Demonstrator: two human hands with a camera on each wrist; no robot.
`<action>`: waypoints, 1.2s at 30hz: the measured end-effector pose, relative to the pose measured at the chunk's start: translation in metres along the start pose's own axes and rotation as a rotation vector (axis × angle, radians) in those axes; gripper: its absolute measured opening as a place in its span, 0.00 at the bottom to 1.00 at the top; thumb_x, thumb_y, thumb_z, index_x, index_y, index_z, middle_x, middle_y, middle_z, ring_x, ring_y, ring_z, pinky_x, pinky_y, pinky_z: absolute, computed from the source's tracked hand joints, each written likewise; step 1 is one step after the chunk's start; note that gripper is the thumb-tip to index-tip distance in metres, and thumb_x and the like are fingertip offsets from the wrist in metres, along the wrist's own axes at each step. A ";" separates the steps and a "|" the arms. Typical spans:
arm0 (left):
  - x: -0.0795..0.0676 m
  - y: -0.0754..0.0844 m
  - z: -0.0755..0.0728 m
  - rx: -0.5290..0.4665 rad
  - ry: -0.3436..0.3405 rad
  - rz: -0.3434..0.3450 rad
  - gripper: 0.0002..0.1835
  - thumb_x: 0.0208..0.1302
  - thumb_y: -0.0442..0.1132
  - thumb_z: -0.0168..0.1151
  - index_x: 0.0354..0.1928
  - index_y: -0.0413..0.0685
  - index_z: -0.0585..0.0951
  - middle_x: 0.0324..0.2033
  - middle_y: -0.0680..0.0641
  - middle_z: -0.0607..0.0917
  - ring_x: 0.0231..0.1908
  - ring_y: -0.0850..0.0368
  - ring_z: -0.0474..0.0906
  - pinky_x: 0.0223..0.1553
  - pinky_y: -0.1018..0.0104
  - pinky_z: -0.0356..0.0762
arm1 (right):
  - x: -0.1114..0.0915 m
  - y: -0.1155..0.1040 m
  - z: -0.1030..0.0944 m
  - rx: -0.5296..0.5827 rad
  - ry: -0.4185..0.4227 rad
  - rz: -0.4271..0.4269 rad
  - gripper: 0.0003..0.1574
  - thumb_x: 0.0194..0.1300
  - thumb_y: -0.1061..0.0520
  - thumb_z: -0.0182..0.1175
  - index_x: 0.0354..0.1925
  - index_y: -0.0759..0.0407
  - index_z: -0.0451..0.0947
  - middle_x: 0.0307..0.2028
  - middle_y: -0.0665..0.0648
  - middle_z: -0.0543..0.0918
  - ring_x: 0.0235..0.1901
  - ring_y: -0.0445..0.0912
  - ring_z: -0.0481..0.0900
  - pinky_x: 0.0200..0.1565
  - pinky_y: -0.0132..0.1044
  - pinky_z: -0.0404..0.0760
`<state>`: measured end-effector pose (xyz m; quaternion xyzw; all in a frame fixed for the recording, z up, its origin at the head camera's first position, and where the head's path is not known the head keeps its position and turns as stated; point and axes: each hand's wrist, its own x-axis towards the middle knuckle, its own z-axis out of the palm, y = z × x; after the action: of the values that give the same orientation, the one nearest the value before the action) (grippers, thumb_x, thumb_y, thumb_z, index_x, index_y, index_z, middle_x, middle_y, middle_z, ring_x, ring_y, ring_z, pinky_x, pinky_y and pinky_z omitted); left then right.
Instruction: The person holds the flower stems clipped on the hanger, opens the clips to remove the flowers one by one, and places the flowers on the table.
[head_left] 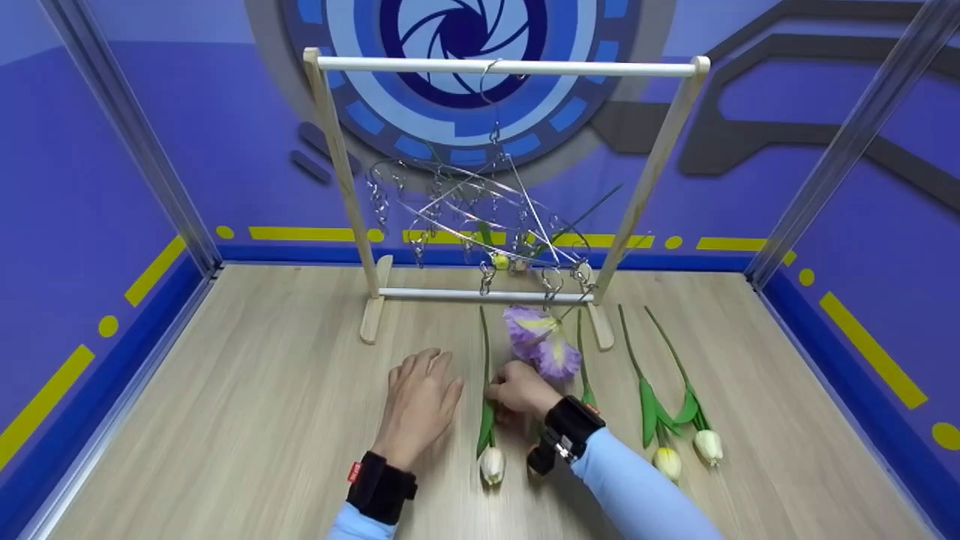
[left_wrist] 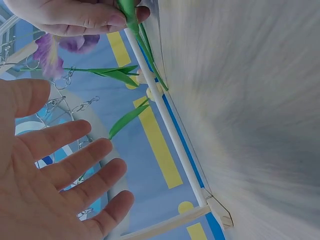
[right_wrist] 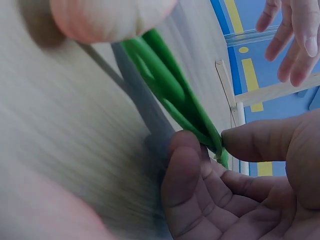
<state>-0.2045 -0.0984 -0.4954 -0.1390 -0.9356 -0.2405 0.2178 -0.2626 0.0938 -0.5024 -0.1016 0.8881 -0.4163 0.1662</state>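
Note:
My right hand (head_left: pixel 525 390) pinches the green stem of a pale tulip (head_left: pixel 492 466) between thumb and finger. The stem points toward the rack and the bloom lies nearest me. In the right wrist view, the thumb and fingertip meet on the tulip's green leaves (right_wrist: pixel 170 90), with the bloom close to the camera. My left hand (head_left: pixel 420 397) is spread palm down to the left of this tulip, holding nothing. A purple flower (head_left: pixel 546 341) hangs by its stem from the clip hanger (head_left: pixel 480 217), just beyond my right hand.
A wooden rack (head_left: pixel 502 67) carries the hanger with several metal clips. A yellow flower (head_left: pixel 500 261) hangs farther back. Two tulips, one yellowish (head_left: pixel 666 463) and one white (head_left: pixel 707 446), lie on the table (head_left: pixel 247 420) at right. Another stem (head_left: pixel 583 352) runs under my right wrist.

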 end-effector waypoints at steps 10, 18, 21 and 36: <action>0.000 0.001 -0.003 -0.003 -0.028 -0.029 0.22 0.74 0.46 0.62 0.62 0.40 0.81 0.60 0.37 0.81 0.60 0.39 0.76 0.58 0.43 0.71 | -0.004 -0.001 0.001 0.048 -0.041 0.006 0.09 0.66 0.64 0.61 0.28 0.64 0.78 0.22 0.59 0.86 0.18 0.42 0.79 0.25 0.36 0.82; 0.000 0.002 -0.003 0.010 0.002 -0.016 0.21 0.73 0.45 0.63 0.61 0.39 0.82 0.58 0.37 0.82 0.58 0.38 0.77 0.56 0.43 0.72 | -0.007 -0.010 0.008 -0.003 -0.094 -0.043 0.10 0.66 0.61 0.64 0.28 0.65 0.81 0.21 0.61 0.86 0.17 0.44 0.82 0.25 0.38 0.85; 0.001 0.002 -0.003 0.002 0.000 -0.026 0.20 0.74 0.43 0.63 0.61 0.39 0.81 0.59 0.36 0.82 0.59 0.38 0.77 0.57 0.42 0.72 | -0.006 -0.015 0.016 -0.018 -0.101 -0.086 0.07 0.66 0.62 0.63 0.31 0.63 0.78 0.22 0.61 0.86 0.17 0.46 0.82 0.23 0.38 0.84; 0.000 0.000 -0.004 -0.013 0.032 -0.007 0.19 0.73 0.43 0.64 0.59 0.39 0.81 0.58 0.35 0.82 0.58 0.36 0.77 0.57 0.40 0.72 | -0.006 -0.027 0.036 -0.301 -0.090 -0.312 0.18 0.66 0.58 0.67 0.53 0.62 0.84 0.37 0.60 0.89 0.31 0.46 0.81 0.35 0.38 0.79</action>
<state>-0.2037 -0.1003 -0.4925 -0.1332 -0.9309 -0.2497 0.2311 -0.2420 0.0534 -0.5015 -0.2799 0.9054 -0.2949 0.1224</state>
